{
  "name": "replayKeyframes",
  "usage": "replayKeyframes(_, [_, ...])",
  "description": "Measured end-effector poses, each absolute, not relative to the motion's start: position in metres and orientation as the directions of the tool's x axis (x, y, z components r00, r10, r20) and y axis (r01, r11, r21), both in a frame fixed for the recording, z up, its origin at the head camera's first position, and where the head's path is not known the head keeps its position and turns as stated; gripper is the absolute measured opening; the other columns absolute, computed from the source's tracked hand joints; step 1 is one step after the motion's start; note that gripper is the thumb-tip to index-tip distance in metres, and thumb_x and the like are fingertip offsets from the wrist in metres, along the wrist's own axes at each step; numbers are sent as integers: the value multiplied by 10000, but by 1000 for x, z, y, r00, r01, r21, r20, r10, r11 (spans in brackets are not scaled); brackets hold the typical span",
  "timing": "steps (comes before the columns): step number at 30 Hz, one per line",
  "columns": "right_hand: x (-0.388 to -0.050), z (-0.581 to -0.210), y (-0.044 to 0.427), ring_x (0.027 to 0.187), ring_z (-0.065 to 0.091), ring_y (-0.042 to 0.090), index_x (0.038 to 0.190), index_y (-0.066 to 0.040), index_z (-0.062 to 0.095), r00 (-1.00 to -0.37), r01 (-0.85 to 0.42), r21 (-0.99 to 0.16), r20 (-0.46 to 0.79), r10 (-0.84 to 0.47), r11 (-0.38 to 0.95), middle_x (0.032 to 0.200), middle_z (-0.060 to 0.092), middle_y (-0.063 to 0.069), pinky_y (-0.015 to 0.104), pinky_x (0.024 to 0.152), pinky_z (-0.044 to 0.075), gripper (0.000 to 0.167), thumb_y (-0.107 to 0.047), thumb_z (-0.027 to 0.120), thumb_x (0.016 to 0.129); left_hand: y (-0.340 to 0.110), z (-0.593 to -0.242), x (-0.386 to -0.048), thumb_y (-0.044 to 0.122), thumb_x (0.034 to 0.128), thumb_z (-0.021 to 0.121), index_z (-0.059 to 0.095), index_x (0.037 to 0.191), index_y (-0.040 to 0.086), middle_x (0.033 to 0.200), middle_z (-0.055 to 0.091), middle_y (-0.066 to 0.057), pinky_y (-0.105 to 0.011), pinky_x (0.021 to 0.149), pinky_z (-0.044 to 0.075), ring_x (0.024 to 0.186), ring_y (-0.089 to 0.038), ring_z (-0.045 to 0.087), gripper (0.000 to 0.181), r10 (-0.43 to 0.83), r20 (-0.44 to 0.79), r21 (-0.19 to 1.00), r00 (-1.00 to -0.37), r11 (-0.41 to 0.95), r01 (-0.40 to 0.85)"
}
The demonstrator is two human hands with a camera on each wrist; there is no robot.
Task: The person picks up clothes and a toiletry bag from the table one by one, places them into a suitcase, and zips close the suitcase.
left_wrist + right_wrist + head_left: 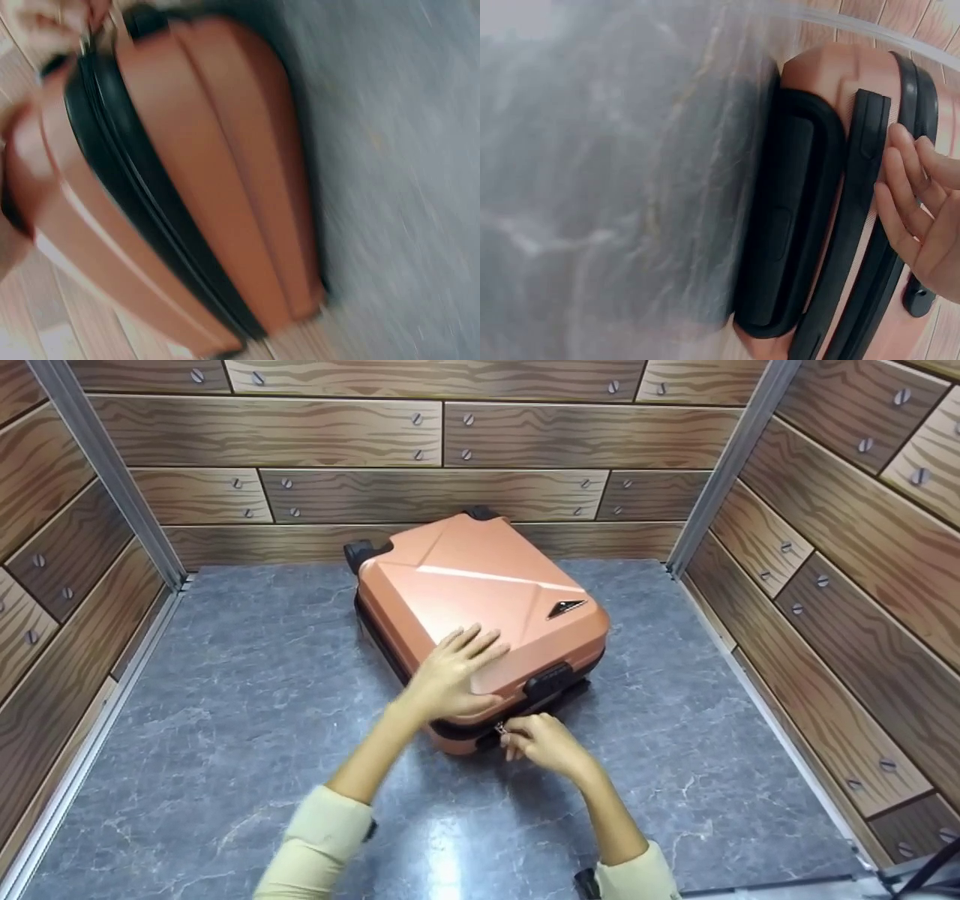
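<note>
Suitcase (465, 600) lies flat on floor (225, 720), near back wall (352, 495). Work on zip (150, 184) seems under way: along one side it looks closed, though view is blurred; how much is left, cannot tell. Left hand (450, 675) rests on suitcase top, fingers spread. Right hand (547, 744) pinches zip puller (500, 728) beside near corner, forearm reaching forward and inward.

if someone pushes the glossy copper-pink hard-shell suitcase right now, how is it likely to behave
The glossy copper-pink hard-shell suitcase will probably stay stiff, judging by its crisp moulded creases. It seems unlikely to tip, lying flat on the grey marbled floor. It would likely slide rather than roll, since the visible black wheels appear raised.
</note>
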State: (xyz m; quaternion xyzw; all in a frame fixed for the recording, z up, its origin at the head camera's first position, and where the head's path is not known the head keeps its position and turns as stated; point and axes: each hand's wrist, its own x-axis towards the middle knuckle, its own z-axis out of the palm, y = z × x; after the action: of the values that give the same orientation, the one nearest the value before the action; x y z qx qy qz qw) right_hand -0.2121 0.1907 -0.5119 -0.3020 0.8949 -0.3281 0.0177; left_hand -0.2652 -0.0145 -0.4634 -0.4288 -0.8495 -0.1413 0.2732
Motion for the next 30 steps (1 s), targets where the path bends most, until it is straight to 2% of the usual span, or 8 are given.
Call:
replayKeyframes(4, [-211,-517,191,575,635,220,792,-60,659,-819,-491,-675,143,-556,551,629,645,-11,235,501,478,130,-81,582,894,-46,-462,-274,623,702,643,411,1393,133,1432,356,-56,-403,1071,174,1321,-252,267,878,753,517,-12,-408,483,876])
replayKeyframes(9, [-213,-517,190,594,638,249,814,-50,661,-812,-486,-696,135,-568,528,641,646,-10,236,533,495,129,-94,577,901,-77,-460,-284,714,633,629,342,1427,128,1463,292,-81,-432,1074,146,1340,-265,214,1028,792,463,-46,-398,470,881])
replayKeyframes(13, [-216,-514,190,596,636,262,816,-48,660,-814,-488,-694,142,-564,529,636,642,-12,239,534,495,122,-86,579,899,-89,-460,-294,746,604,614,343,1426,134,1460,298,-83,-439,1072,149,1339,-291,207,1060,791,485,-89,-373,469,879])
replayKeyframes(22, [-217,-513,196,607,640,262,827,-53,671,-809,-482,-701,126,-574,526,654,649,-3,251,549,504,133,-109,577,904,-86,-470,-304,749,597,612,455,1349,57,1377,417,-140,-470,1029,250,1265,-355,341,1034,763,610,-190,-214,403,895])
replayKeyframes(26, [-218,-513,204,618,641,262,823,-43,676,-813,-467,-720,121,-570,514,667,654,7,308,564,520,141,-104,578,903,-78,-472,-303,741,598,613,462,1342,50,1368,426,-148,-475,1024,259,1257,-361,350,1026,750,629,-196,-204,407,892])
replayKeyframes(30, [-220,-514,212,644,639,307,834,-6,675,-816,-432,-758,99,-569,489,682,659,29,400,596,523,156,-102,574,905,-70,-476,-298,739,617,602,479,1325,40,1348,446,-158,-479,1019,267,1243,-370,368,1003,724,653,-196,-223,446,873])
